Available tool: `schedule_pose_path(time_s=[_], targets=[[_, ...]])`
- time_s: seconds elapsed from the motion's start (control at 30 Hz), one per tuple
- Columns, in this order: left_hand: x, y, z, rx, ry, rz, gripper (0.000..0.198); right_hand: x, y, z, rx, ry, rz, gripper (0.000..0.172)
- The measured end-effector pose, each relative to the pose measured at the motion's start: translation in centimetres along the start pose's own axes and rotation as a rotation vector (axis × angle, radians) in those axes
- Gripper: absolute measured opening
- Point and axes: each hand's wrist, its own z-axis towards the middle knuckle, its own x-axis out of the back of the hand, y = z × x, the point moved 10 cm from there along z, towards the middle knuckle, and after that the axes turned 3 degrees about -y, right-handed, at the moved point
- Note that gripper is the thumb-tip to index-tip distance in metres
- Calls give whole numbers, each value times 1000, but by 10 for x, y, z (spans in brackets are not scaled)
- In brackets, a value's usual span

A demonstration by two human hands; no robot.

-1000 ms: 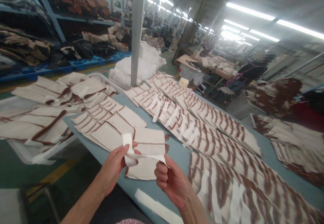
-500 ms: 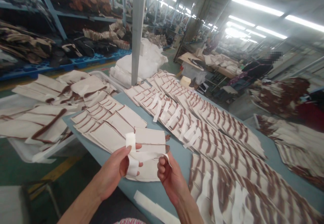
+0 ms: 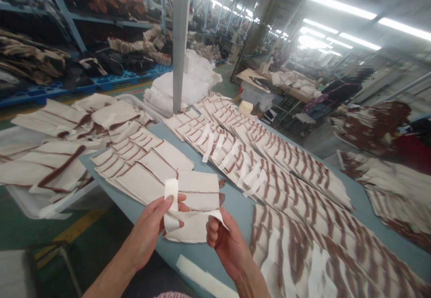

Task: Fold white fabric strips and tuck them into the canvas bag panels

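A white strip (image 3: 171, 189) loops through the fingers of my left hand (image 3: 150, 226), its upper end pinched under the thumb. Its other end is a thin peeled-looking length (image 3: 197, 214) that runs across to my right hand (image 3: 229, 239), where thumb and curled fingers grip it. Whether this length is the strip itself or its backing, I cannot tell. Just beyond and below both hands lie cream fabric panels (image 3: 198, 182) with brown edges. To their left is an overlapping stack of similar panels (image 3: 138, 179).
On the blue-grey table (image 3: 232, 194), rows of overlapping cream panels (image 3: 289, 190) carry several white strips (image 3: 254, 182). A pale strip (image 3: 202, 275) lies at the near edge. Left stands a plastic bin (image 3: 23, 197) of panels. A metal post (image 3: 178, 46) rises behind. A person (image 3: 340, 91) stands farther off.
My right hand has dropped slightly, and the white length between my hands now shows a wider curl at my right fingers. The view has shifted a little.
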Motion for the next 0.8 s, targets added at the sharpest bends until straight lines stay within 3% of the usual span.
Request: schedule_pose_path(time_s=[0.17,0.4,0.67,0.8], targets=[[-9,8,-11,-13,-57,-76,63,8,9,-8,-49,-64,-302,65],[-22,21,-27,-100,-200,95,57,-6,14,-16,-16,-164,-356,67],[-1,26,-27,-138,-72,110,51,-12,25,-13,-73,-158,-282,83],[3,30,-30,-151,-42,121,55,-12,18,-9,8,-102,-362,90]])
